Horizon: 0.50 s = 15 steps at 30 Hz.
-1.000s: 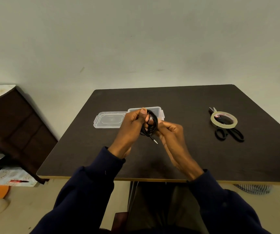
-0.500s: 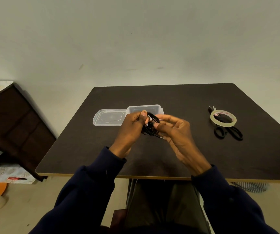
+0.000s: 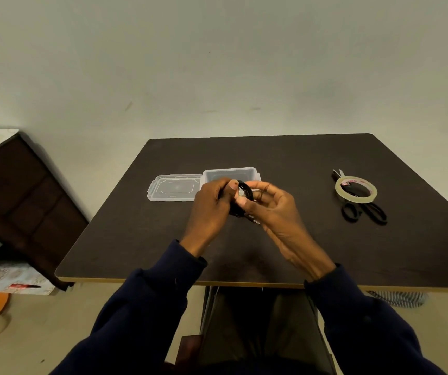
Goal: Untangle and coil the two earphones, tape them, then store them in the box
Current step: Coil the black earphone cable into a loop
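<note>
One box (image 3: 229,174), lid (image 3: 174,187), tape roll (image 3: 355,199), scissors (image 3: 374,213); seemingly one earphone coil (image 3: 247,189).

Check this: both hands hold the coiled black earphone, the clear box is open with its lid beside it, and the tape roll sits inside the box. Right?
Not quite: the head view shows the tape roll lying on the scissors, right of the box, not inside it. The rest stands: left hand and right hand hold the earphone, and the lid lies beside the box.
</note>
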Motion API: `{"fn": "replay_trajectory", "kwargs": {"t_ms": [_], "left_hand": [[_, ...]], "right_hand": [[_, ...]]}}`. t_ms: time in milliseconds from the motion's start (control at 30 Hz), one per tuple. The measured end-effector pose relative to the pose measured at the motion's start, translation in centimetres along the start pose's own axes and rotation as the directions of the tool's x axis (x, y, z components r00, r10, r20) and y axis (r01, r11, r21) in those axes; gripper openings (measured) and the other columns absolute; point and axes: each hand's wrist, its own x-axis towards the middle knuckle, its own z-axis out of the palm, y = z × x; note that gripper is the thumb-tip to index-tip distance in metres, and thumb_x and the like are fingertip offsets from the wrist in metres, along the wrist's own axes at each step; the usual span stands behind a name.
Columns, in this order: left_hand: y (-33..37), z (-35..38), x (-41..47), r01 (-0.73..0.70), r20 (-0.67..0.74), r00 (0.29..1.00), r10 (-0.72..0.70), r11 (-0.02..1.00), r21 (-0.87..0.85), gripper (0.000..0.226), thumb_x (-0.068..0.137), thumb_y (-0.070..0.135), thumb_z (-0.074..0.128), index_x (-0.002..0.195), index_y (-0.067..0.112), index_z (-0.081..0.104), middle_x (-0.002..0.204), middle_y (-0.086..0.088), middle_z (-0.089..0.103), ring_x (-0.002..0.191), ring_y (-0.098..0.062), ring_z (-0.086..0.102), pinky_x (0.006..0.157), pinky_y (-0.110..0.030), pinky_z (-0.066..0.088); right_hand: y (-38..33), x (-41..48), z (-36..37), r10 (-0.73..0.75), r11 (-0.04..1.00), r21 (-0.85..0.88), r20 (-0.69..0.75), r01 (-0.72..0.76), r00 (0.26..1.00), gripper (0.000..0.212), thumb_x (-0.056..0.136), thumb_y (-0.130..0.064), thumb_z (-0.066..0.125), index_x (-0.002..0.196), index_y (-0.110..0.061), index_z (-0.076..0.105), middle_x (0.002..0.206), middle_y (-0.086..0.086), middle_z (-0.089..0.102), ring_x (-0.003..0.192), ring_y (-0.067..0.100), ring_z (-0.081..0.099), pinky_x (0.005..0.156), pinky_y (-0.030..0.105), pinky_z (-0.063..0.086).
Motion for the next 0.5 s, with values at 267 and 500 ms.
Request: {"fn": "replay_trajectory", "kwargs": {"t_ms": [267, 500], "left_hand": [[-0.5, 0.2, -0.2, -0.037, -0.024, 0.999, 0.039, 0.997, 0.061, 0.032, 0.107, 0.026, 0.046, 0.088, 0.012, 0.068, 0.081, -0.003, 0.071, 0.077, -0.013, 0.068, 0.072, -0.026, 0.057], [-0.8, 0.5, 0.1, 0.056, 0.048, 0.997, -0.053, 0.996, -0.063, 0.041, 0.109, 0.023, 0.041, 0.081, 0.004, 0.064, 0.069, -0.009, 0.070, 0.074, -0.028, 0.070, 0.084, -0.053, 0.058]], "right_hand": [[-0.1, -0.5, -0.2, -0.082, 0.989, -0.130, -0.102, 0.069, 0.991, 0.025, 0.081, -0.007, 0.083, 0.105, -0.004, 0.075, 0.097, 0.012, 0.078, 0.093, 0.026, 0.076, 0.077, 0.032, 0.061], [0.2, -0.3, -1.0, -0.030, 0.996, -0.092, -0.144, 0.017, 0.989, 0.019, 0.090, 0.007, 0.068, 0.105, -0.003, 0.076, 0.095, 0.013, 0.079, 0.090, 0.026, 0.077, 0.075, 0.031, 0.063]]}}
